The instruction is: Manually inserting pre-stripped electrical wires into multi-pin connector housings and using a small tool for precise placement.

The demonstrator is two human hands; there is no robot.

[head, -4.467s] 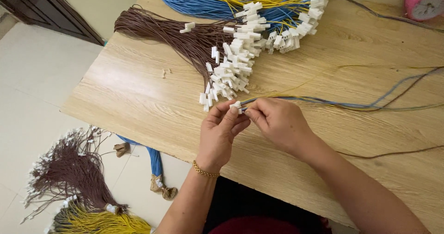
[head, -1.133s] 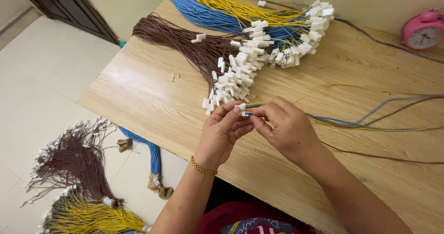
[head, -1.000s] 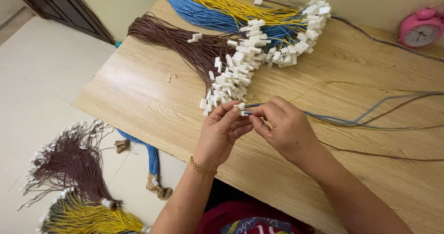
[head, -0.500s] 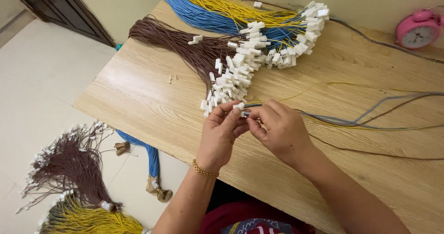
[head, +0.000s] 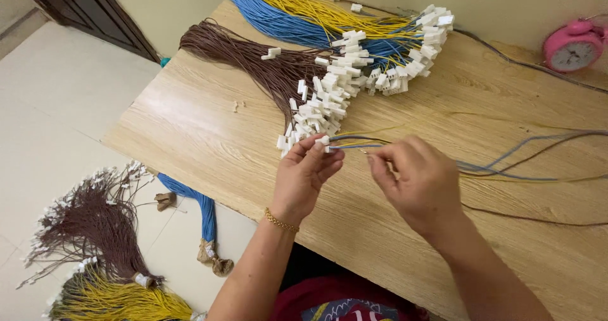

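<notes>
On the wooden table [head: 190,124] lie big bundles of brown wires [head: 253,61], blue wires [head: 272,17] and yellow wires [head: 316,7], most already ending in white plugs [head: 354,74]; that much looks done. Nearer, the left hand [head: 304,178] pinches one small white plug [head: 322,141], while the right hand [head: 418,181] pinches a loose wire end [head: 367,151] just beside it, seemingly not yet pushed in.
</notes>
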